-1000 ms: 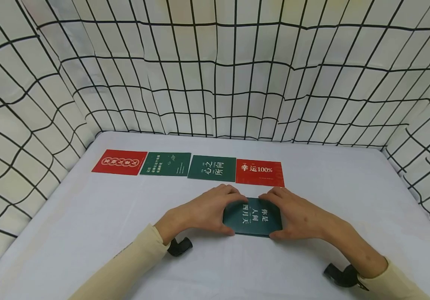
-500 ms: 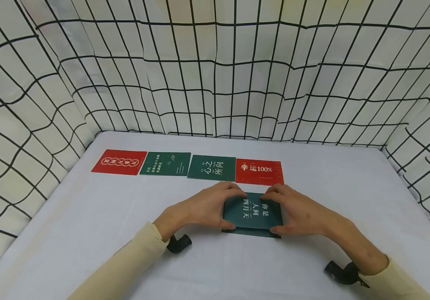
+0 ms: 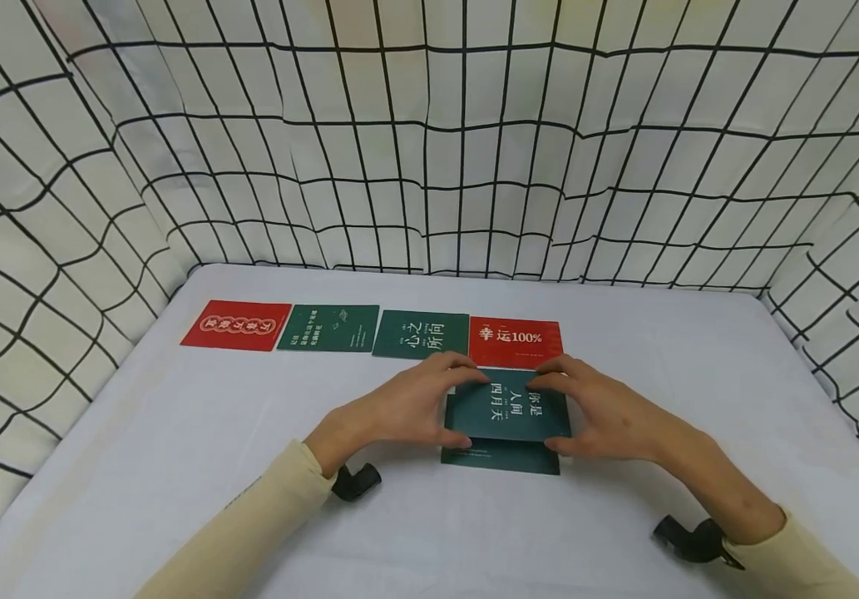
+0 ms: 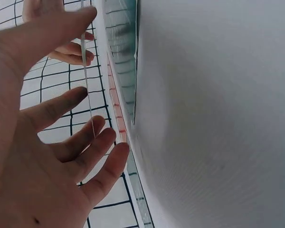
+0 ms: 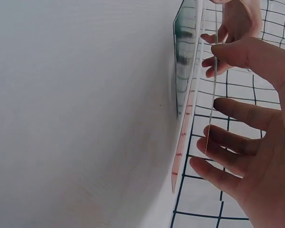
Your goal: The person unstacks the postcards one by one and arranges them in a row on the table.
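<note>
Both hands hold a dark green card (image 3: 507,420) with white Chinese characters by its two short ends. My left hand (image 3: 407,408) pinches the left end, thumb at the near edge and fingers at the far edge. The right end sits the same way in my right hand (image 3: 612,416). Seen edge-on in both wrist views, the held card (image 4: 86,66) is a thin line raised off the table. Beneath it a second green card (image 3: 500,457) lies on the cloth, mostly covered in the head view, its near strip showing.
Beyond the hands a row of cards lies on the white-covered table (image 3: 175,433): a red card (image 3: 236,325), a green card (image 3: 328,328), another green card (image 3: 422,334) and a red card (image 3: 516,342). A black grid-patterned white backdrop (image 3: 444,150) encloses the far side and both sides.
The held card has risen and moved away from the body, over toward the right-hand red card. The green card beneath has come into view. The row of cards stays put.
</note>
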Demonstrator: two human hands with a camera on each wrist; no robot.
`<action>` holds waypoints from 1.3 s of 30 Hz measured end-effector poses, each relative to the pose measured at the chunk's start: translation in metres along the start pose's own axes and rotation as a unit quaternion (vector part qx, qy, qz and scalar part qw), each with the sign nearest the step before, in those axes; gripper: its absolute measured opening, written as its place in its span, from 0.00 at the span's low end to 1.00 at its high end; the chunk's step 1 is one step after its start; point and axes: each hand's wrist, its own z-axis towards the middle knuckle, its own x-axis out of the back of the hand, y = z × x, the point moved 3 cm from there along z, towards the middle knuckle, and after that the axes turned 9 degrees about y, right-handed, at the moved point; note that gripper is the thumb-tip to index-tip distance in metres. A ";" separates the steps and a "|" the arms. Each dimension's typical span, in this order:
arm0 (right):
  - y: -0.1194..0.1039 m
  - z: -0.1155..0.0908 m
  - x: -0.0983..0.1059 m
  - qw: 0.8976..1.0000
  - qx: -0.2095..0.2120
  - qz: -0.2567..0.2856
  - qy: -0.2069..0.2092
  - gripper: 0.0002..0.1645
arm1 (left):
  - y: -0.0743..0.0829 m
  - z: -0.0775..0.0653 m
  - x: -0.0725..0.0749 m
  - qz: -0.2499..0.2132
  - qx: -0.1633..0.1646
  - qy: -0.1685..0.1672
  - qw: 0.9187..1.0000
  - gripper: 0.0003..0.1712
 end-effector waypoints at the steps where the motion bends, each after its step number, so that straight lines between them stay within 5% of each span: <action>1: 0.001 0.000 0.000 1.000 -0.003 0.001 0.000 0.44 | 0.000 0.001 0.000 -0.002 0.000 0.004 1.000 0.46; 24: 0.012 0.000 0.012 0.999 0.001 0.017 0.032 0.43 | -0.001 0.016 0.004 -0.038 -0.008 0.046 0.998 0.41; 39: 0.024 0.006 0.027 0.982 -0.151 0.086 0.078 0.44 | 0.002 0.027 0.002 -0.048 -0.003 0.064 0.997 0.41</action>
